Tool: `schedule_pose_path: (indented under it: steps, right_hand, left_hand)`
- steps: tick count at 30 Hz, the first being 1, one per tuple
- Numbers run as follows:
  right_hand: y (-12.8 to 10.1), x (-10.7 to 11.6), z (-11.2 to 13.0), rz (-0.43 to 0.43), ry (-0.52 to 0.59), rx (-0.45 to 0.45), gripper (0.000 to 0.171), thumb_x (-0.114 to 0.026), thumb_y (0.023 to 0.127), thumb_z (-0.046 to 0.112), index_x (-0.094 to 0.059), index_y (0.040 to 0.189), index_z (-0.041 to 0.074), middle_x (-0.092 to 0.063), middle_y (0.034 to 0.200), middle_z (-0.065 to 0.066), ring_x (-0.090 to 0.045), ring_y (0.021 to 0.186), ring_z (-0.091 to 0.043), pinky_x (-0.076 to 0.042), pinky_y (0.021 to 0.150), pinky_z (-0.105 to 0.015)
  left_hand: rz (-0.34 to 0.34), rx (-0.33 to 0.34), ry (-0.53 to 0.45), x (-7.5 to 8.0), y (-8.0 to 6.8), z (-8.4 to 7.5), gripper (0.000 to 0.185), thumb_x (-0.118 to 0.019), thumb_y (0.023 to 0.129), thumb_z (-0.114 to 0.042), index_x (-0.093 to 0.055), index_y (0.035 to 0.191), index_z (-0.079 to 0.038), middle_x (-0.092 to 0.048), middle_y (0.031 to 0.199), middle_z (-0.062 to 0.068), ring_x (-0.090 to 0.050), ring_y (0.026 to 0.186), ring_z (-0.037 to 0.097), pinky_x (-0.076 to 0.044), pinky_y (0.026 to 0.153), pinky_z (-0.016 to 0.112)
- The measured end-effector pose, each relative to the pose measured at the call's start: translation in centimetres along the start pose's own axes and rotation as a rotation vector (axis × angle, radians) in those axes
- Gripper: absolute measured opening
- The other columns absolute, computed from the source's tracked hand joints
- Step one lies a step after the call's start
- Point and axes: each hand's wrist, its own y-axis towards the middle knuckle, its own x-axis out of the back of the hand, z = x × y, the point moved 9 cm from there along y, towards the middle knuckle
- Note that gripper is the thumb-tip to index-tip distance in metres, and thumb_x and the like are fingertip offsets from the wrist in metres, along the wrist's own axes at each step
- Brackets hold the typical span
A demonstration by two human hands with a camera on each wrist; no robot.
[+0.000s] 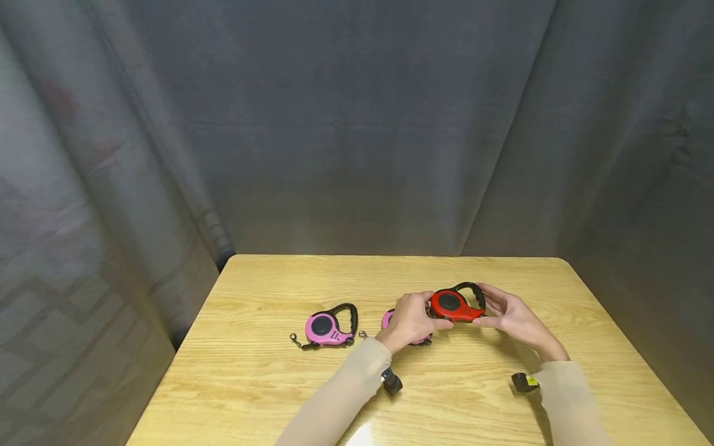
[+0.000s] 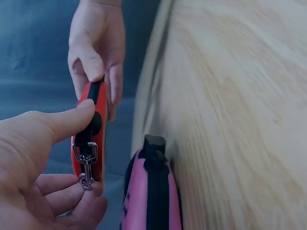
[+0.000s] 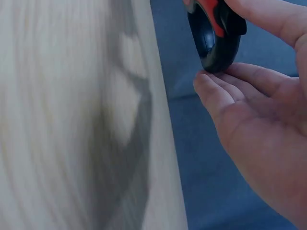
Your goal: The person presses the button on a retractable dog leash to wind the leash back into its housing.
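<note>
A red retractable dog leash (image 1: 458, 311) with a black handle is held up over the table between both hands. My left hand (image 1: 410, 317) pinches the end of its case, thumb on one edge and fingers below. The leash's metal clip (image 2: 87, 165) hangs by those fingers in the left wrist view. My right hand (image 1: 515, 319) holds the black handle (image 3: 223, 52) end between thumb and fingertips. One pink retractable leash (image 1: 329, 336) lies on the table to the left. A second pink leash (image 1: 386, 318) lies partly hidden behind my left hand.
The light wooden table (image 1: 268, 279) ends at a back edge before a dark grey curtain (image 1: 346, 155). Small metal clips (image 1: 294, 338) lie beside the pink leashes. A dark camera (image 1: 392, 383) is strapped at the left wrist, another (image 1: 524, 382) at the right.
</note>
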Motion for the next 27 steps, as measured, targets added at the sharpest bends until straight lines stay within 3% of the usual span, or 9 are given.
schedule_pose_path:
  steps: [4,13,27]
  right_hand:
    - [-0.3,0.5,-0.9,0.008,0.007,-0.022,0.095,-0.082,0.093,0.013,-0.023,0.165,-0.01,-0.026,0.17,-0.035,-0.031,0.153,-0.055,-0.04,0.099,-0.002]
    - [-1.0,1.5,-2.6,0.039,-0.019,-0.048,0.098,-0.082,0.092,0.013,-0.02,0.162,-0.016,-0.024,0.167,-0.041,-0.032,0.151,-0.059,-0.042,0.097,-0.004]
    - [-1.2,1.1,-3.9,0.075,-0.04,-0.034,0.095,-0.083,0.091,0.007,-0.023,0.158,-0.022,-0.029,0.162,-0.046,-0.033,0.148,-0.064,-0.041,0.097,-0.004]
  left_hand:
    - [0.015,-0.004,0.066,-1.1,0.7,-0.6,0.055,-0.095,0.079,-0.046,-0.077,0.121,-0.016,-0.081,0.102,-0.006,-0.067,0.084,0.001,-0.047,0.074,0.014]
    - [0.064,-0.021,0.177,-3.1,1.8,-1.9,0.048,-0.096,0.077,-0.048,-0.08,0.114,-0.022,-0.079,0.091,-0.013,-0.065,0.076,-0.002,-0.046,0.069,0.012]
    - [0.115,-0.072,0.449,-5.4,1.9,-2.4,0.044,-0.093,0.077,-0.057,-0.078,0.096,-0.02,-0.072,0.078,-0.011,-0.06,0.071,0.004,-0.041,0.062,0.018]
